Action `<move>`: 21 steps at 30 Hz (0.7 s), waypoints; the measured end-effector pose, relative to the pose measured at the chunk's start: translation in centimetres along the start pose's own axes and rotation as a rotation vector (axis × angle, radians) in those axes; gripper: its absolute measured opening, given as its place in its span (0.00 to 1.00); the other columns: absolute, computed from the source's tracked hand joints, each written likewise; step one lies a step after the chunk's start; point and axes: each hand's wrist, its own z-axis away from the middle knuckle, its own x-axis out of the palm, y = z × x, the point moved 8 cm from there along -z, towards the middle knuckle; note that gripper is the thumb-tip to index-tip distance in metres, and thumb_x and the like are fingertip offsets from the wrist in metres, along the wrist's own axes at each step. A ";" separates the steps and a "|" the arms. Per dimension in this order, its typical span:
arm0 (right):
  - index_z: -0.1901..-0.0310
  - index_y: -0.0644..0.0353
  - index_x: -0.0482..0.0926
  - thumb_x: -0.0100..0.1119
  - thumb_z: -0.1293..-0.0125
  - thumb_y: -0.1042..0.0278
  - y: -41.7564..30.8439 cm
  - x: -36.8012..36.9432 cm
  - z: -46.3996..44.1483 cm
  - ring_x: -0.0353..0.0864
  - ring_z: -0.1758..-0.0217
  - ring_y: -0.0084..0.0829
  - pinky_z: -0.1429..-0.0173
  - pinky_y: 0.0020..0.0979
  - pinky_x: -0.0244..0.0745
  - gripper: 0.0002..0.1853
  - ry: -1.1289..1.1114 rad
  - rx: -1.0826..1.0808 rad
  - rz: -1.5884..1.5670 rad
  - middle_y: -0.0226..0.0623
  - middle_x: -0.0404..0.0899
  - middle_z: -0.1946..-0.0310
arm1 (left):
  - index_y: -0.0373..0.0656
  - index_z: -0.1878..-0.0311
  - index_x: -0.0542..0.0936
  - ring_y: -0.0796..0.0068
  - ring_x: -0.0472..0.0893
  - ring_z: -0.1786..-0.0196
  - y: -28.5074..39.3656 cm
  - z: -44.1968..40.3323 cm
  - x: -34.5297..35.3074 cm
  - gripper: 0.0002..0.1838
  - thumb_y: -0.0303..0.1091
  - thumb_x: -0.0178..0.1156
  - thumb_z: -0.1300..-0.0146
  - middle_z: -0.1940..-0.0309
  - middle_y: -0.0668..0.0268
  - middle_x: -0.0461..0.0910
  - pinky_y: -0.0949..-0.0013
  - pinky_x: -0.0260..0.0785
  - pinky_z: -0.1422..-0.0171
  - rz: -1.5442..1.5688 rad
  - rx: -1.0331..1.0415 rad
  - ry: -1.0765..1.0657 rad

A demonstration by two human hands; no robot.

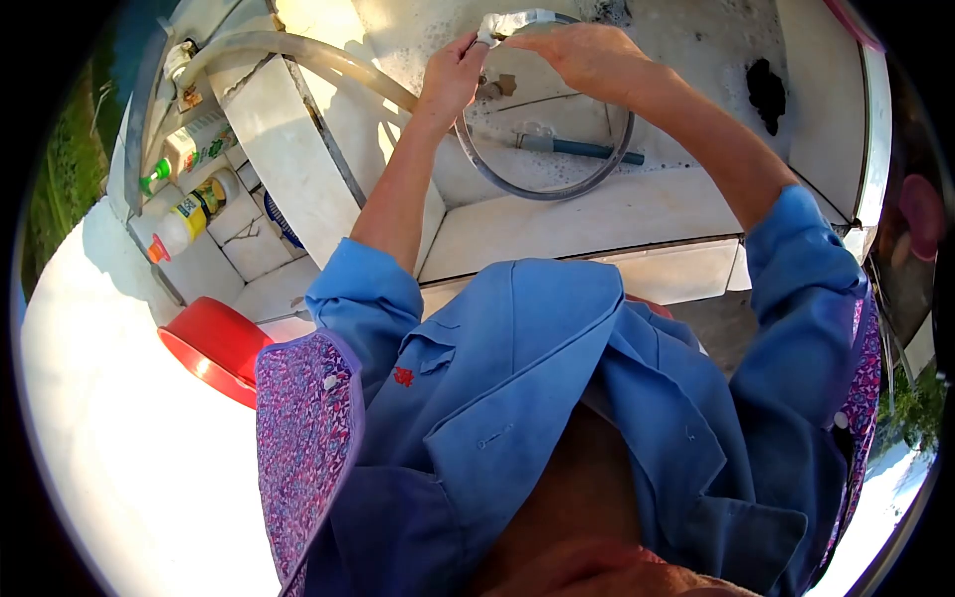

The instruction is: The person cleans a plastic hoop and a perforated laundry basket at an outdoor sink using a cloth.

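Note:
At the top of the view, my left hand (456, 80) is closed at the upper left of a round thing with a grey rim (550, 194). Whether this is a clear lid or a bare loop I cannot tell. My right hand (582, 60) reaches over its top with the fingers pressed together, their tips near my left fingers. A white, wet-looking piece (515, 22) shows at the fingertips, and what my right hand grips is partly hidden. Below the hands lies a blue-grey pipe (592, 149) in the sudsy tiled basin (686, 99).
A thick pale hose (298, 45) runs from a tap (179, 62) toward my left wrist. On the lower left ledge lie a green-capped bottle (194, 149) and a yellow-labelled bottle (194, 214). A red basin (214, 343) is below them. A black clump (766, 95) sits on the right.

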 end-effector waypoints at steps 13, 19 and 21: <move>0.60 0.58 0.74 0.43 0.42 0.68 1.3 -4.8 -1.3 0.80 0.69 0.40 0.66 0.39 0.74 0.11 0.085 -0.083 0.134 0.44 0.78 0.74 | 0.38 0.51 0.73 0.64 0.77 0.65 7.6 2.3 0.6 0.18 0.39 0.48 0.40 0.69 0.55 0.78 0.68 0.67 0.58 -0.510 0.538 0.248; 0.65 0.55 0.76 0.45 0.44 0.69 2.7 -5.2 -0.4 0.80 0.70 0.40 0.67 0.39 0.75 0.09 0.167 -0.036 0.148 0.44 0.78 0.74 | 0.38 0.52 0.74 0.62 0.77 0.67 9.1 3.4 1.8 0.16 0.36 0.49 0.41 0.69 0.54 0.78 0.67 0.67 0.59 -0.431 0.624 0.199; 0.67 0.56 0.76 0.45 0.44 0.70 3.5 -5.3 0.2 0.80 0.70 0.40 0.67 0.38 0.75 0.08 0.211 0.047 0.055 0.44 0.78 0.75 | 0.38 0.53 0.74 0.61 0.77 0.68 10.1 4.0 2.2 0.16 0.36 0.50 0.41 0.70 0.53 0.78 0.68 0.68 0.59 -0.439 0.747 0.203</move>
